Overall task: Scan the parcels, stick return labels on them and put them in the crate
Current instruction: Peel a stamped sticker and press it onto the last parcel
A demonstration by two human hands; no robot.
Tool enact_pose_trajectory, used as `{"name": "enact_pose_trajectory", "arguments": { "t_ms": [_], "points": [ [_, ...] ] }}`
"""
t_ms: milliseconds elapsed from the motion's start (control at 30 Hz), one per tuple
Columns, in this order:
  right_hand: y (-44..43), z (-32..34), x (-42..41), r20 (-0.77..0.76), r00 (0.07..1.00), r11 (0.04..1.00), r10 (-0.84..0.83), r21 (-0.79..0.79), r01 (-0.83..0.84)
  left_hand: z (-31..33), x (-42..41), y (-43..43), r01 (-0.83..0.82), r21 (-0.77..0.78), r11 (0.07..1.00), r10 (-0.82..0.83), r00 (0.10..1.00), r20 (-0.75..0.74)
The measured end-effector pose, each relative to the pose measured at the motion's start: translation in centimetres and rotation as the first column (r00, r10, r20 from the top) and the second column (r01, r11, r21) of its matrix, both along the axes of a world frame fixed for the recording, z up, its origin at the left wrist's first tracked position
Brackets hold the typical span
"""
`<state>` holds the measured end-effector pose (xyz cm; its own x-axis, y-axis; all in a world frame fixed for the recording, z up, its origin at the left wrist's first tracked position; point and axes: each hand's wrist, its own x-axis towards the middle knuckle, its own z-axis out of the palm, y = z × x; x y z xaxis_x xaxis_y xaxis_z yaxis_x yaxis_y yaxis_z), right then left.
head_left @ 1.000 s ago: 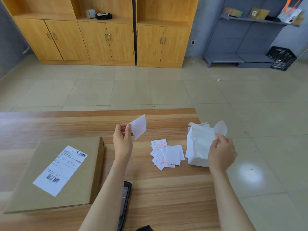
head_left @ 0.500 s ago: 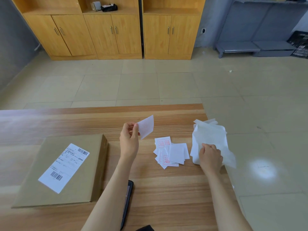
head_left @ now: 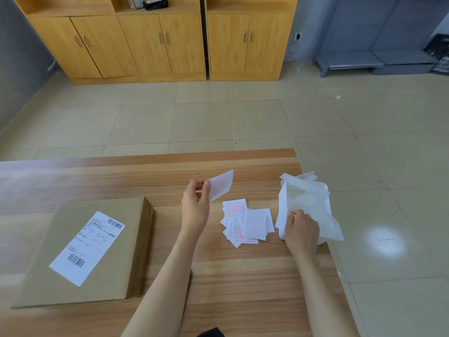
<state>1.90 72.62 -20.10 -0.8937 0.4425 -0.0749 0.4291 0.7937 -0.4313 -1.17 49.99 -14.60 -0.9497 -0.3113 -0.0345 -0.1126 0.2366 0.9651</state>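
Above the table, left hand (head_left: pixel 195 207) pinches a return label (head_left: pixel 221 185); right hand (head_left: pixel 302 229) grips backing paper (head_left: pixel 306 200)

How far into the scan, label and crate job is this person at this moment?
Early. The flat brown cardboard parcel lies on the wooden table with only its white shipping label, no return label. The left hand holds one white return label up, ready to stick; the right hand rests on crumpled white backing paper. Labelling and crating remain; scanning cannot be judged. A black crate sits far right.
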Motion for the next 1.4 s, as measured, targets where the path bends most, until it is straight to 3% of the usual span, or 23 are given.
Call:
{"name": "enact_pose_trajectory", "arguments": {
  "t_ms": [233, 333, 400, 533, 600, 767, 867, 1067, 1267, 1400],
  "points": [
    [-2.5, 2.3, 0.2, -0.267, 0.959, 0.996, -0.092, -0.046, 0.083, 0.8, 0.7, -0.3, 0.005, 0.018, 1.0, -0.005, 1.0, -0.014],
    [-4.4, 3.9, 0.3, -0.332, 0.94, 0.975, -0.077, -0.222, 0.002, 0.9, 1.5, -0.1, 0.011, 0.067, 0.998, -0.01, 1.0, -0.016],
    [-5.8, 5.1, 0.6, -0.328, 0.942, 0.869, -0.067, -0.483, -0.106, 1.0, 2.1, -0.1, 0.01, 0.078, 0.997, -0.009, 1.0, -0.015],
    [-8.9, 7.1, 1.0, -0.136, 0.99, 0.505, -0.044, -0.858, -0.096, 1.0, 3.4, -0.2, -0.002, 0.098, 0.995, 0.006, 0.999, -0.035],
    [-10.0, 7.6, 1.3, -0.091, 0.996, 0.386, -0.024, -0.92, -0.075, 0.9, 4.0, -0.2, -0.007, 0.101, 0.995, 0.011, 0.999, -0.045],
    [-11.7, 7.4, 2.2, -0.057, 0.998, 0.234, -0.014, -0.971, -0.052, 0.7, 6.3, -0.3, -0.022, 0.185, 0.983, 0.032, 0.998, -0.052],
    [-12.8, 7.0, 2.8, -0.045, 0.999, 0.213, -0.018, -0.976, -0.041, 0.3, 8.0, -1.0, -0.061, 0.2, 0.978, 0.07, 0.997, -0.034],
    [-15.9, 6.7, 3.9, -0.092, 0.995, 0.261, 0.046, -0.96, -0.101, 0.1, 9.6, -4.7, -0.085, 0.268, 0.96, 0.099, 0.994, -0.04],
    [-20.2, 7.0, 4.7, -0.152, 0.985, 0.255, 0.083, -0.952, -0.168, 0.1, 10.7, -9.4, -0.046, 0.35, 0.936, 0.054, 0.998, -0.013],
    [-24.6, 6.5, 5.7, -0.111, 0.989, 0.289, 0.099, -0.948, -0.135, -0.3, 12.0, -14.2, -0.065, 0.389, 0.919, 0.055, 0.998, 0.039]
  ]
}}
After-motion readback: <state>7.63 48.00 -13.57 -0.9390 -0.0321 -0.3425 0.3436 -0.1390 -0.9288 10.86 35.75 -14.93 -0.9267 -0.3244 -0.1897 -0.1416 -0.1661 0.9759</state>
